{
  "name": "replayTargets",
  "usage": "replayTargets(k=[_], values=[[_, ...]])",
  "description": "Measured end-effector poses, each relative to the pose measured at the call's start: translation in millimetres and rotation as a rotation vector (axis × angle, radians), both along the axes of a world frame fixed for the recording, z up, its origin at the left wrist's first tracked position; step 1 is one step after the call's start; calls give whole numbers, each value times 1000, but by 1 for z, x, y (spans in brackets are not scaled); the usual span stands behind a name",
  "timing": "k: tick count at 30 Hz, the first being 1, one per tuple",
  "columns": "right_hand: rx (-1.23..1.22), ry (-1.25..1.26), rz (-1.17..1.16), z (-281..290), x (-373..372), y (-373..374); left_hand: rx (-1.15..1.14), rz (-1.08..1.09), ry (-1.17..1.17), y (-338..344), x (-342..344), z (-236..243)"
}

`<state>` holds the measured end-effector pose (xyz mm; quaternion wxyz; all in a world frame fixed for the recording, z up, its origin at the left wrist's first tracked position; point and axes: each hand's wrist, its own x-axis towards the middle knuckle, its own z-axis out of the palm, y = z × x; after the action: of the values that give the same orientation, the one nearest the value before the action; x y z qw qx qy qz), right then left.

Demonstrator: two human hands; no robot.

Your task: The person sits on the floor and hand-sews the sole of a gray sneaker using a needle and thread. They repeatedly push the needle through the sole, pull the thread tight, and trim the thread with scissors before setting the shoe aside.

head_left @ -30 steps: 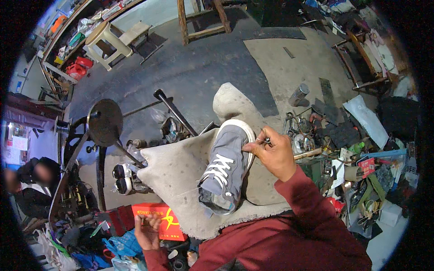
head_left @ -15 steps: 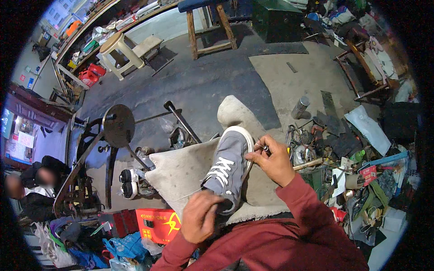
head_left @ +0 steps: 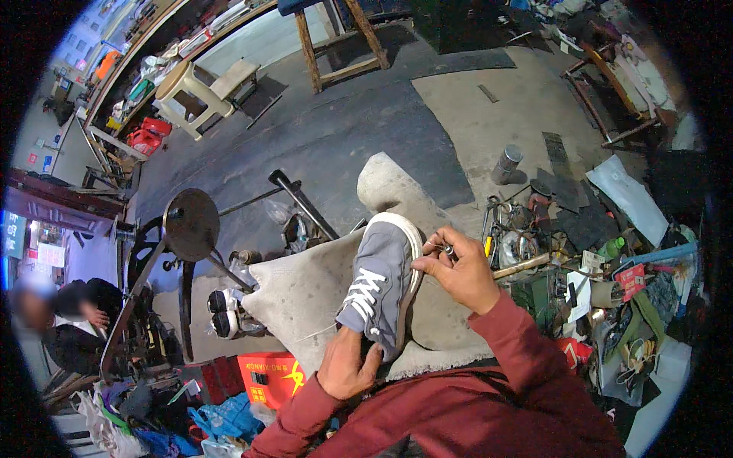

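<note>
A grey canvas sneaker (head_left: pixel 388 263) with white laces and a white sole edge lies toe away on a stained beige cloth (head_left: pixel 305 286) over my lap. My left hand (head_left: pixel 348 365) has its fingers inside the shoe's opening, hidden there, with the thumb outside by the heel. At the sole's right edge, my right hand (head_left: pixel 460 271) is closed around a slim awl (head_left: pixel 448 249) with a round metal end; most of its length is hidden in the fist. A thin white thread (head_left: pixel 314 334) trails left from the shoe over the cloth.
On the left stands a dark metal stand with a round plate (head_left: pixel 192 224). A pair of shoes (head_left: pixel 224 313) and a red box (head_left: pixel 271 379) are nearby. Tools and scraps (head_left: pixel 519 237) crowd the right. Another person (head_left: pixel 80 313) sits at far left.
My left hand has gone from above the shoe's heel into its opening. The right hand stays by the sole edge with the awl. The view has shifted slightly.
</note>
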<state>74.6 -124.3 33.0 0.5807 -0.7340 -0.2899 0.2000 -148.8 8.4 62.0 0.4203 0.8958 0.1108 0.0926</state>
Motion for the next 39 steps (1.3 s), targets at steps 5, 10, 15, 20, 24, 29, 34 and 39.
replayTargets(k=[5, 10, 15, 20, 24, 29, 34, 39], values=[[-51, 41, 40, 2, 6, 0, 310, -227, -42, 14, 36, -29], [111, 104, 25, -7, 9, -5, 290, -67, 213, 15, 70, -47], [152, 528, -177, -27, 59, -32, 380, -123, 63, 20, 71, -48], [-222, -147, -296, -28, 69, -46, 406, -142, 48, 24, 67, -52], [-68, -312, 80, 5, 21, -49, 419, -156, 35, 23, 63, -54], [76, -237, 270, 42, -3, -33, 435, -175, 8, 21, 59, -52], [-95, -193, 358, 54, -1, -37, 453, -180, -15, 21, 59, -55], [-115, -208, 352, 57, -4, -38, 474, -191, -35, 22, 57, -59]])
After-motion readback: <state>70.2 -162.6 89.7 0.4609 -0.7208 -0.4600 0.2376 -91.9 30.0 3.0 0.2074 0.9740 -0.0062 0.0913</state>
